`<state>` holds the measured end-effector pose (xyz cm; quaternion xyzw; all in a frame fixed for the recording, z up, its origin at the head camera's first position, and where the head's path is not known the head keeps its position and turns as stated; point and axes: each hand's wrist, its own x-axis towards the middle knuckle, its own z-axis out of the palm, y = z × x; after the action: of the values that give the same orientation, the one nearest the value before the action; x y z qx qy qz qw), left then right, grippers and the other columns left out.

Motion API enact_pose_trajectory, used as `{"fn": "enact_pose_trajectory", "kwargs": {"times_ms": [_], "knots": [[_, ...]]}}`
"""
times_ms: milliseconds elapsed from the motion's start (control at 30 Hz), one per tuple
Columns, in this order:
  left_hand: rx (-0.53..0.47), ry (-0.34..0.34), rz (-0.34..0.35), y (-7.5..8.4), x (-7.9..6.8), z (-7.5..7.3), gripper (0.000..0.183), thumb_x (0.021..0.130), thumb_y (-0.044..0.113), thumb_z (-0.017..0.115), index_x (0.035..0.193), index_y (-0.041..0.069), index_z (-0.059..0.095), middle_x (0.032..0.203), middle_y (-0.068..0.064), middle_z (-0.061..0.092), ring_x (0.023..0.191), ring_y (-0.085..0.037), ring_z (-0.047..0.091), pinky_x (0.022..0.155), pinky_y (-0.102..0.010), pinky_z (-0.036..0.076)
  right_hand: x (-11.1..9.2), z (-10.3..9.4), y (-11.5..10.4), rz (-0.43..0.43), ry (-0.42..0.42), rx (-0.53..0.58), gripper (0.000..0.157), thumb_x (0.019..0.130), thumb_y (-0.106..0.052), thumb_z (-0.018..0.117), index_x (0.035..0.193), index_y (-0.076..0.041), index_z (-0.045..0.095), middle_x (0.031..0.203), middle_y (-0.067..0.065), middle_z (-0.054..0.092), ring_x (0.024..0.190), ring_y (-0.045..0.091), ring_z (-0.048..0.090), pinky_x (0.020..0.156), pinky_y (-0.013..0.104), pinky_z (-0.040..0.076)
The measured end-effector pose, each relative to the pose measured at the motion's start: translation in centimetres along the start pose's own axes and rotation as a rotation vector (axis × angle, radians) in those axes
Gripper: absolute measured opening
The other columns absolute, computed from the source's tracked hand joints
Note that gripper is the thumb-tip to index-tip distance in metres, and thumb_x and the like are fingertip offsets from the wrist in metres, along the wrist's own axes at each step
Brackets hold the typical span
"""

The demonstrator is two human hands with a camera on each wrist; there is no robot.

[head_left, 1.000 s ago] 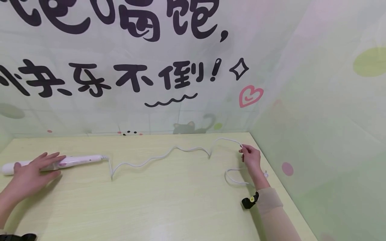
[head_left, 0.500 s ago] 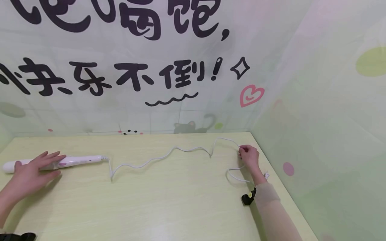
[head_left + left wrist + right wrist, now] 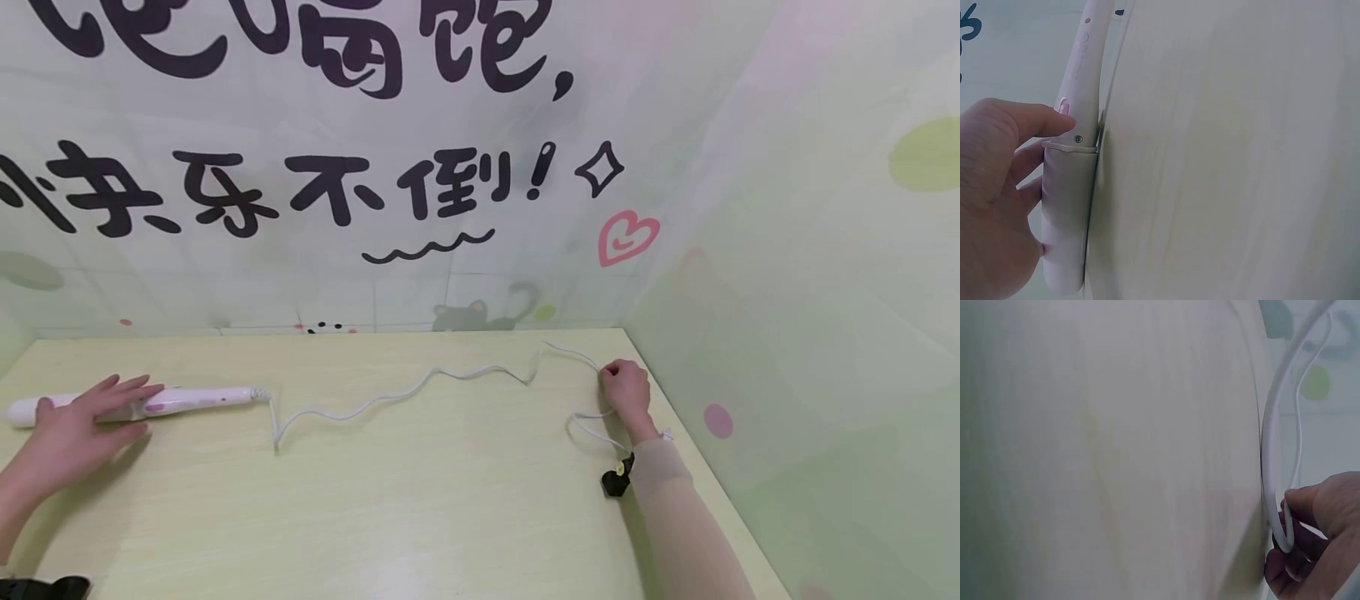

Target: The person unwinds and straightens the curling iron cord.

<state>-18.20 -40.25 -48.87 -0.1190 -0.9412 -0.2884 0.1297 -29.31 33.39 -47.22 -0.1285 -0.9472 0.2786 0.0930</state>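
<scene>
A long white hair-styling iron (image 3: pixel 198 401) with pink buttons lies at the table's left, its wide cylindrical part (image 3: pixel 1067 219) toward the left end. Over that part rests my left hand (image 3: pixel 71 442), fingers straight and spread. The left wrist view shows a fingertip (image 3: pixel 1066 125) by the pink button. From the iron's right end a white cord (image 3: pixel 397 398) runs in waves across the table. Far right, my right hand (image 3: pixel 627 392) pinches the cord between thumb and fingers; a bent length (image 3: pixel 1270 444) passes through them in the right wrist view.
A loose bend of cord lies under and left of the right wrist, with the white plug (image 3: pixel 666 434) partly showing beyond the sleeve. The pale wooden table (image 3: pixel 420 500) meets a printed backdrop (image 3: pixel 525 275) behind and a green-tinted wall (image 3: pixel 810 375) at right.
My right hand has shifted slightly and its fingers have closed in on the cord; the cord's right bend and the loop beside the wrist have changed shape. The left hand stays on the iron.
</scene>
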Motion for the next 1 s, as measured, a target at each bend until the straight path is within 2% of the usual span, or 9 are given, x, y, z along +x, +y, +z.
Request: {"fn": "enact_pose_trajectory", "kwargs": {"times_ms": [33,100,167,300,533,633,667,833,1000], "knots": [[-0.002,-0.001,0.002,0.1,0.0,0.0,0.064,0.093,0.008,0.073,0.151,0.028,0.053,0.131,0.057,0.013,0.153,-0.043,0.011,0.099,-0.089,-0.025,0.0,-0.1,0.1,0.014,0.004,-0.017,0.023,0.099,-0.012,0.056,0.104,0.004,0.072,0.104,0.022,0.070,0.091,0.039,0.065,0.075,0.051,0.059],[-0.003,-0.001,-0.001,0.2,0.1,-0.1,0.064,0.093,0.008,0.072,0.149,0.033,0.054,0.130,0.058,0.012,0.149,-0.053,0.015,0.099,-0.089,-0.025,0.0,-0.2,0.3,0.040,0.007,-0.042,0.023,0.098,-0.012,0.055,0.101,0.004,0.071,0.102,0.022,0.070,0.088,0.039,0.065,0.070,0.049,0.059],[0.006,-0.001,-0.005,0.3,0.2,-0.2,0.063,0.093,0.007,0.072,0.147,0.033,0.055,0.130,0.057,0.012,0.147,-0.056,0.017,0.099,-0.089,-0.023,0.0,-0.3,0.5,0.067,0.019,-0.064,0.022,0.097,-0.013,0.055,0.099,0.003,0.070,0.101,0.022,0.069,0.086,0.038,0.065,0.067,0.048,0.059],[0.040,-0.015,-0.017,0.6,0.2,-0.3,0.059,0.093,0.007,0.072,0.149,0.018,0.056,0.152,0.028,0.022,0.144,-0.059,0.019,0.101,-0.088,-0.023,-0.1,-0.4,0.6,0.092,0.028,-0.069,0.021,0.097,-0.014,0.058,0.097,0.003,0.070,0.100,0.022,0.070,0.085,0.038,0.065,0.064,0.047,0.058],[0.067,-0.013,-0.017,0.8,0.2,-0.2,0.059,0.092,0.005,0.072,0.147,0.001,0.052,0.162,0.003,0.026,0.144,-0.059,0.020,0.103,-0.086,-0.025,-0.4,-0.6,0.3,0.068,0.005,-0.052,0.020,0.098,-0.015,0.061,0.098,0.002,0.071,0.098,0.020,0.070,0.082,0.035,0.065,0.067,0.046,0.058],[0.086,-0.016,-0.021,0.9,0.1,-0.2,0.058,0.092,0.004,0.072,0.145,-0.004,0.049,0.155,-0.032,0.033,0.145,-0.058,0.018,0.103,-0.085,-0.025,-0.5,-0.5,0.1,0.048,0.001,-0.042,0.021,0.098,-0.015,0.061,0.102,0.003,0.071,0.101,0.021,0.070,0.085,0.037,0.065,0.069,0.048,0.058],[0.090,-0.015,-0.022,0.9,0.1,-0.3,0.058,0.092,0.004,0.072,0.145,-0.005,0.049,0.150,-0.038,0.036,0.145,-0.058,0.017,0.104,-0.085,-0.024,-0.6,-0.5,0.0,0.043,0.003,-0.037,0.021,0.098,-0.015,0.061,0.103,0.003,0.071,0.102,0.021,0.070,0.086,0.037,0.065,0.069,0.047,0.057],[0.095,-0.009,-0.016,1.1,0.2,-0.3,0.061,0.090,0.002,0.073,0.145,-0.006,0.048,0.145,-0.042,0.038,0.146,-0.058,0.016,0.105,-0.085,-0.025,-0.8,-0.5,-0.2,0.009,0.005,0.014,0.021,0.098,-0.016,0.064,0.103,0.003,0.072,0.101,0.020,0.070,0.088,0.035,0.062,0.070,0.044,0.053],[0.085,-0.003,-0.009,1.1,0.2,-0.3,0.060,0.089,0.001,0.074,0.143,-0.007,0.049,0.146,-0.041,0.039,0.146,-0.057,0.016,0.104,-0.085,-0.025,-0.8,-0.6,-0.1,-0.031,0.004,0.058,0.028,0.096,-0.017,0.068,0.113,0.006,0.069,0.107,0.024,0.070,0.096,0.039,0.063,0.080,0.048,0.055]]}}
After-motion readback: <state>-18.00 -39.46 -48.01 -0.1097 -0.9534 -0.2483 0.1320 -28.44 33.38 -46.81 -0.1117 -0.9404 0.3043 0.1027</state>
